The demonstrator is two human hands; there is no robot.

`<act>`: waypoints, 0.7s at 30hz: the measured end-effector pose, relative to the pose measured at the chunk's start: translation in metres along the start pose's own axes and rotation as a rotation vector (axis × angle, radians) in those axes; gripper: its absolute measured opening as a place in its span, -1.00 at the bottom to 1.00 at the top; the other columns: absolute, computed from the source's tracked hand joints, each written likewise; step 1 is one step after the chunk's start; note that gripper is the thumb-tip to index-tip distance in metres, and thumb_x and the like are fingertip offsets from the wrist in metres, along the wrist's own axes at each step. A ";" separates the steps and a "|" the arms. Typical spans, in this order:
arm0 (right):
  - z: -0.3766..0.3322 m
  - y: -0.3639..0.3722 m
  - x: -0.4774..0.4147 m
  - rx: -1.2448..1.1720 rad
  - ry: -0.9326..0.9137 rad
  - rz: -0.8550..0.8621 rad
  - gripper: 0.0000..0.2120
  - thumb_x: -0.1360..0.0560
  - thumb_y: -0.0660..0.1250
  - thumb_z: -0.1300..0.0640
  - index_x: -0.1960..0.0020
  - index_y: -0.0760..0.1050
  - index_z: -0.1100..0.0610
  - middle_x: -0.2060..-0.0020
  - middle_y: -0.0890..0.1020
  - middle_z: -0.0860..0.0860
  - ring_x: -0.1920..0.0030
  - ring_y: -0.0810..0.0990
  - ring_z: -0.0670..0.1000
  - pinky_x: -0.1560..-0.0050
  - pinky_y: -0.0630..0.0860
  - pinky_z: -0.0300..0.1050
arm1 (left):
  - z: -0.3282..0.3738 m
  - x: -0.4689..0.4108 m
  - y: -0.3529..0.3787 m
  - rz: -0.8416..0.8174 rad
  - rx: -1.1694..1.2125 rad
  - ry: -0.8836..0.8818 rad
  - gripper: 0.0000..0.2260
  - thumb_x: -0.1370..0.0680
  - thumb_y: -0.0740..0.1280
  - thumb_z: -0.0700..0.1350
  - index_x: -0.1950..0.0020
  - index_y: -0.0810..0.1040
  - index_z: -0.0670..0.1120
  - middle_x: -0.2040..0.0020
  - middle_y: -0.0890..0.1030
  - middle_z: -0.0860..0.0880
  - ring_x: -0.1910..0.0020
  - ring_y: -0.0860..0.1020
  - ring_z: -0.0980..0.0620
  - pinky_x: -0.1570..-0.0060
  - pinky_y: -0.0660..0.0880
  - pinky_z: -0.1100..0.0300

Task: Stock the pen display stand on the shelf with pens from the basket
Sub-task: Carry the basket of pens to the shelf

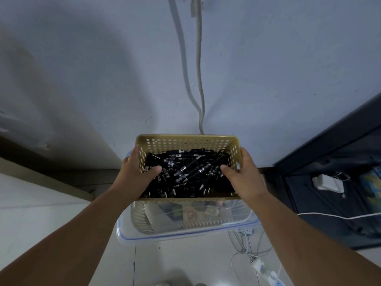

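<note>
A tan perforated plastic basket (185,141) is held up in the middle of the view, full of several black pens (185,172) with silver tips lying jumbled. My left hand (136,172) grips its left wall, thumb inside over the pens. On the opposite wall my right hand (243,174) holds the same way, thumb inside. The pen display stand and the shelf are out of sight.
Below the basket a clear plastic bin (185,234) with a blue-trimmed rim holds mixed items. A dark cabinet (329,182) stands at the right with a white adapter on it. Cables and a power strip (266,271) lie on the floor. A grey wall with a hanging cord (199,79) is ahead.
</note>
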State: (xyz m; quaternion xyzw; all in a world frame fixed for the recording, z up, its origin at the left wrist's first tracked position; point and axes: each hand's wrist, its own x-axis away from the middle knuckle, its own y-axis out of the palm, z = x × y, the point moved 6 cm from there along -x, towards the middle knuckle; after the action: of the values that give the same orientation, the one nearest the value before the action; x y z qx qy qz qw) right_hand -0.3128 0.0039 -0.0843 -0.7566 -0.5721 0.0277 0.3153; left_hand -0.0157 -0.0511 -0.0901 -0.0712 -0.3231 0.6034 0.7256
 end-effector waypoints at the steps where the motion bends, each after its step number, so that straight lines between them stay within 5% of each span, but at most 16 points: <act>1: 0.001 -0.001 0.001 -0.006 0.002 0.004 -0.56 -0.48 0.44 0.03 -0.25 0.34 -0.22 -0.11 0.60 -0.15 -0.13 0.58 -0.07 -0.21 0.52 0.03 | 0.002 0.002 0.000 -0.006 0.013 0.000 -0.12 -0.27 0.42 0.29 -0.51 0.13 0.16 -0.45 0.31 -0.02 -0.38 0.37 -0.05 -0.35 0.34 -0.15; 4: 0.004 -0.006 0.008 -0.002 0.028 0.014 -0.49 -0.45 0.44 -0.05 -0.32 0.31 -0.22 -0.18 0.57 -0.09 -0.17 0.56 -0.03 -0.23 0.52 0.06 | 0.011 0.008 -0.001 -0.017 0.040 0.028 -0.23 -0.26 0.41 0.27 -0.43 0.22 0.27 -0.37 0.41 0.02 -0.33 0.43 -0.02 -0.30 0.39 -0.15; 12: -0.022 -0.052 0.045 -0.061 0.017 0.051 -0.69 -0.45 0.44 -0.04 -0.12 0.39 -0.20 -0.11 0.59 -0.09 -0.09 0.58 -0.05 -0.14 0.53 -0.03 | 0.065 0.045 -0.016 -0.026 0.055 0.047 -0.34 -0.26 0.43 0.24 -0.32 0.29 0.38 -0.21 0.51 -0.03 -0.13 0.56 -0.07 -0.16 0.50 -0.14; 21: -0.086 -0.144 0.105 -0.078 -0.035 0.142 -0.64 -0.49 0.41 -0.04 -0.21 0.35 -0.14 -0.15 0.53 -0.11 -0.12 0.50 -0.07 -0.11 0.41 -0.14 | 0.160 0.107 -0.031 -0.015 0.042 0.138 -0.21 -0.22 0.41 0.34 -0.41 0.23 0.30 -0.27 0.49 0.00 -0.15 0.56 -0.07 -0.15 0.51 -0.10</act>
State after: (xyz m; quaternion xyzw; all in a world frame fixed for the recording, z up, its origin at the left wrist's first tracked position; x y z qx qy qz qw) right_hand -0.3635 0.0796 0.0915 -0.8063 -0.5232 0.0412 0.2728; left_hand -0.0719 -0.0064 0.0908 -0.0949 -0.2599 0.5984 0.7519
